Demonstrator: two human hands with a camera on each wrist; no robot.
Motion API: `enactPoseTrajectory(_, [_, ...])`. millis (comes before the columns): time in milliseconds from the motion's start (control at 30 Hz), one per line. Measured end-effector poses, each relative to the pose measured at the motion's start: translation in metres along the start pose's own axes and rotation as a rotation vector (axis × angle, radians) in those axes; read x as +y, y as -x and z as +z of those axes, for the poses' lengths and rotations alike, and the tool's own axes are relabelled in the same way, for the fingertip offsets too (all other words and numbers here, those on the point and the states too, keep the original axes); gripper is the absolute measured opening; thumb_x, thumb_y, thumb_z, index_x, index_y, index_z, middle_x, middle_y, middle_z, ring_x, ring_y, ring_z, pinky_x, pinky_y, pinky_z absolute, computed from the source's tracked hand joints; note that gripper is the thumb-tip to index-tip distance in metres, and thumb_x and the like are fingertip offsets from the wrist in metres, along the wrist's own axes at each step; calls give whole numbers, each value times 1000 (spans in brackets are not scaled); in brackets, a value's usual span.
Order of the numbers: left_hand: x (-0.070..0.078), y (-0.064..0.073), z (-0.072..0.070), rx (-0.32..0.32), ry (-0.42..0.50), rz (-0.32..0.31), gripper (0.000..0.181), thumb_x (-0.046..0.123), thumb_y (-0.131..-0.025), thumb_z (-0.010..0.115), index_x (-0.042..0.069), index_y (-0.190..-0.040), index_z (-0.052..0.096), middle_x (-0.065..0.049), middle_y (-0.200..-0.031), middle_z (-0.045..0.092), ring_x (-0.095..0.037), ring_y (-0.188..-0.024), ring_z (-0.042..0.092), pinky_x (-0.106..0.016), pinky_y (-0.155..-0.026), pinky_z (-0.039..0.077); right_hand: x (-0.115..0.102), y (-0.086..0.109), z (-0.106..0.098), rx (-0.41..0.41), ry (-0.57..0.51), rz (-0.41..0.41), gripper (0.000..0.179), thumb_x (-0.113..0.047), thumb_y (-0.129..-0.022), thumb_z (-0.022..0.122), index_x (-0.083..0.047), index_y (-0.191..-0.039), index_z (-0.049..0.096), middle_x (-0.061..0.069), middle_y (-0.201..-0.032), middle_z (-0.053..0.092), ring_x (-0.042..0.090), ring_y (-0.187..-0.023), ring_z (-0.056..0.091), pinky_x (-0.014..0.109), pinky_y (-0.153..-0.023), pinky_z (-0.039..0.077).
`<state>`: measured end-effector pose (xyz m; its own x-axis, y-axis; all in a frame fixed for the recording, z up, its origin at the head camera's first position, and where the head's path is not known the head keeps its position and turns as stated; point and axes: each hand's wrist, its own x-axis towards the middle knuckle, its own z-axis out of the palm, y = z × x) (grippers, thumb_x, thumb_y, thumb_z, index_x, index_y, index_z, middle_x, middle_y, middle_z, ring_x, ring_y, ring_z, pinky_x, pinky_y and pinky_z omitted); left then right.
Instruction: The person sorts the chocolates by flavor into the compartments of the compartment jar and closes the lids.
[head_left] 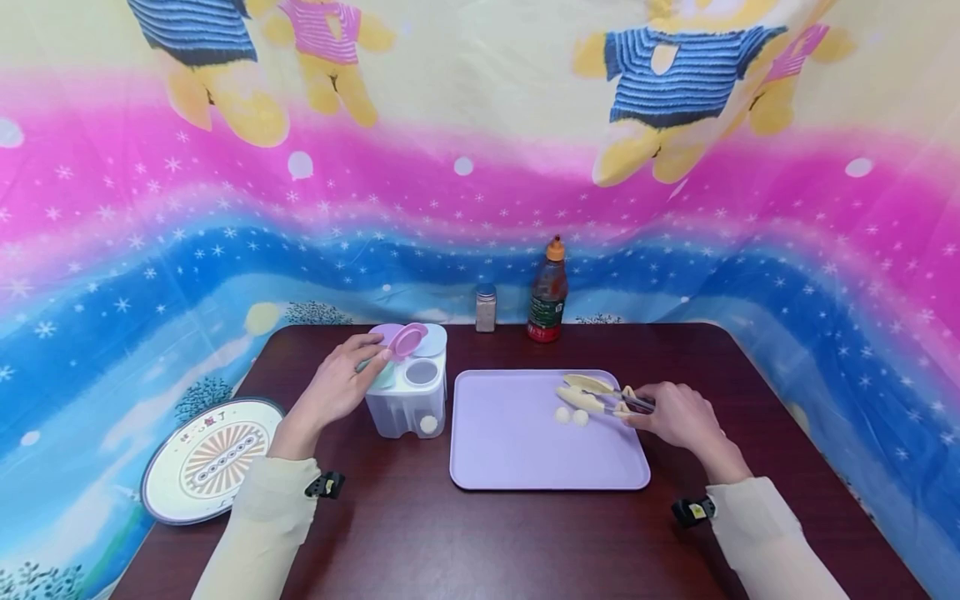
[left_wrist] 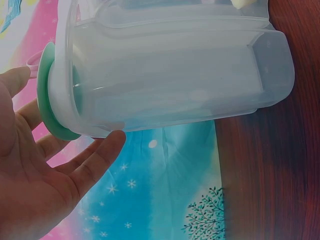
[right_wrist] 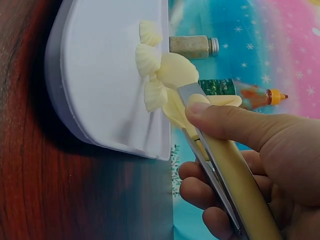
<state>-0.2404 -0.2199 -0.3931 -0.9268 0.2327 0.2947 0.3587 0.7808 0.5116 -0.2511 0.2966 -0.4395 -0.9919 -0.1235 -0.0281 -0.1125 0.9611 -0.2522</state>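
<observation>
My left hand (head_left: 341, 379) pinches a pink lid (head_left: 408, 340) between thumb and fingers, tilted over a clear container (head_left: 401, 412) with several compartments. The front right opening (head_left: 422, 372) is uncovered, and a pale piece (head_left: 428, 424) lies low inside. A green lid (left_wrist: 45, 90) covers the compartment beside my left fingers. My right hand (head_left: 681, 414) grips cream-tipped tongs (right_wrist: 220, 165), thumb on the upper arm. The tongs' tips are over a lilac tray (head_left: 517, 450), by ridged pale pieces (right_wrist: 148, 59). Whether the tongs clasp a piece, I cannot tell.
Behind the tray stand a sauce bottle (head_left: 547, 296) with an orange cap and a small shaker jar (head_left: 486, 310). A patterned plate (head_left: 161, 483) lies at the left edge of the dark table (head_left: 450, 542). A printed cloth (head_left: 465, 217) hangs behind.
</observation>
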Motion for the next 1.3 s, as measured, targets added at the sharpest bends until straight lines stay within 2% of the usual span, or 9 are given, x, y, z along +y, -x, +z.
enactPoseTrajectory(367, [-1,0,0,-10,-1,-14,54,41,-106,42,0,-135,61,-16,-151,48,-40,-142,39,-60,-117,28,0,-3,0,-10,5,-12,61,-47,-78,81,-8,-123,71,18,-112,72,21,-78,58,34,-58,42])
enactPoseTrajectory(567, [0,0,0,-6,0,-8,53,40,-106,42,0,-134,61,-16,-151,48,-40,-142,40,-60,-116,29,-1,-3,0,-6,0,-18,59,-46,-78,81,-8,-122,72,17,-111,73,21,-76,57,33,-57,41])
enactPoseTrajectory(833, [0,0,0,-3,1,-8,53,40,-106,42,0,-134,62,-16,-150,49,-39,-142,40,-60,-116,29,-5,-3,-3,17,-71,-22,60,-48,-78,81,-8,-122,72,14,-106,74,22,-80,59,33,-60,42])
enactPoseTrajectory(1133, [0,0,0,-11,-9,-10,54,41,-106,41,0,-135,61,-16,-151,48,-39,-142,39,-60,-117,28,-18,-2,-7,41,-159,-65,48,-40,-79,83,-11,-117,75,5,-96,75,18,-76,54,29,-62,39])
enactPoseTrajectory(1300, [0,0,0,-8,-7,-9,54,41,-106,41,0,-134,61,-16,-150,49,-39,-142,40,-60,-117,28,-29,-1,-11,50,-196,-100,49,-39,-80,82,-10,-118,74,7,-100,75,17,-76,55,28,-61,42])
